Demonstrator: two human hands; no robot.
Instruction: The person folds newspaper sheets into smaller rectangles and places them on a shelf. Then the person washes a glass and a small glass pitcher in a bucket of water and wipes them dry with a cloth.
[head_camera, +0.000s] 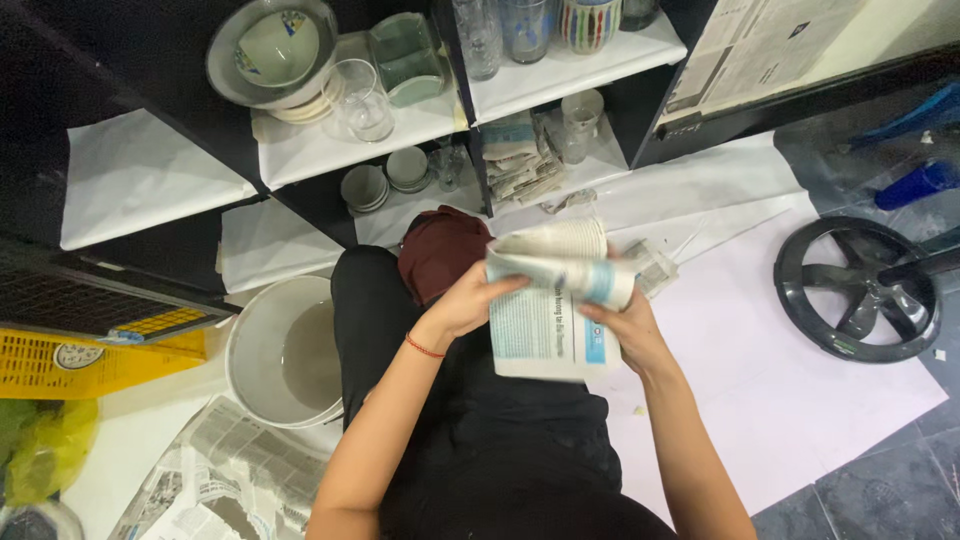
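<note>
View from above of a person sitting on the floor in dark trousers, facing a black shelf unit lined with white paper. Both hands hold up a newspaper (548, 318) in front of the lap, folded around something whose shape is hidden by the paper. The left hand (468, 300) is clamped on the paper's left edge, fingers curled over the top; a thin red bracelet (424, 347) circles that wrist. The right hand (625, 330) grips the paper's right side, fingers wrapped behind it.

Just beyond the newspaper lies a dark red cloth (440, 250) on the person's knee. To the left of the legs stands a white bucket (262, 350), with loose newspaper sheets (215, 470) spread on the floor near it and a yellow crate (95, 355) further left.

On the shelves are a stack of bowls (272, 52), a clear glass (362, 100), a green dish (405, 55), small plates (385, 178), a pile of folded newspapers (518, 165) and a striped cup (588, 22). At right, a black wheel-shaped base (858, 288) rests on a white sheet (760, 380) covering the floor.
</note>
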